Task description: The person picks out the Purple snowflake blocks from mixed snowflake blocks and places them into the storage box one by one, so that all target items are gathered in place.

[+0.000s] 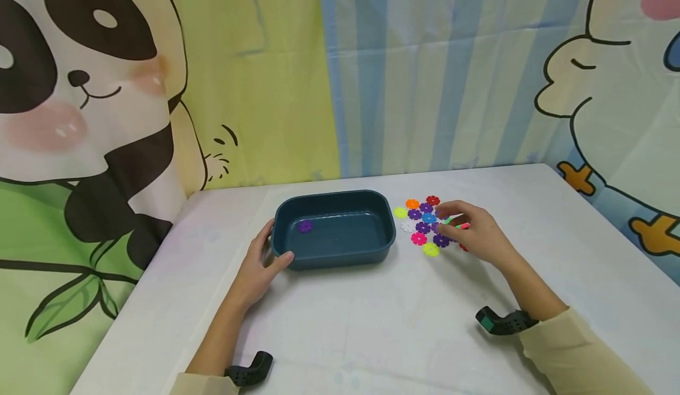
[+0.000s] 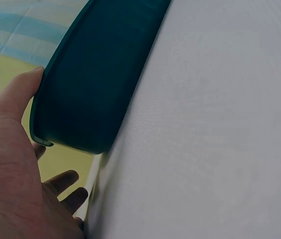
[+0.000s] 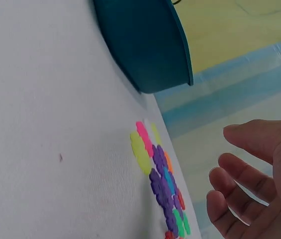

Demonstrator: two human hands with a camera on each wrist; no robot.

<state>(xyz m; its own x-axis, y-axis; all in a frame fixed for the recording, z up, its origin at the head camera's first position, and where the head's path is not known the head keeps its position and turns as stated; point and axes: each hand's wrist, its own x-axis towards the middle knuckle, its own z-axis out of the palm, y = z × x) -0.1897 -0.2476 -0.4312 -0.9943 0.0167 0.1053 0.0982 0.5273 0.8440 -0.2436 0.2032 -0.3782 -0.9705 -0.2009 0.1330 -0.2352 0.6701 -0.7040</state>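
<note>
A dark teal rectangular bin stands on the white table. My left hand holds its left end, thumb at the near rim and forefinger at the outer side; the left wrist view shows the other fingers spread below the bin's corner. One purple flower-shaped plastic piece lies inside. To the bin's right, many flower pieces in purple, yellow, orange, pink, blue, green, white and red lie flat together. Over their right side hovers my right hand, thumb and fingers apart. Nothing shows between those fingers in the right wrist view.
The white tabletop reaches back to a cloth backdrop with blue stripes and a yellow part. A printed panda is at the left. Black bands with small devices sit at both wrists.
</note>
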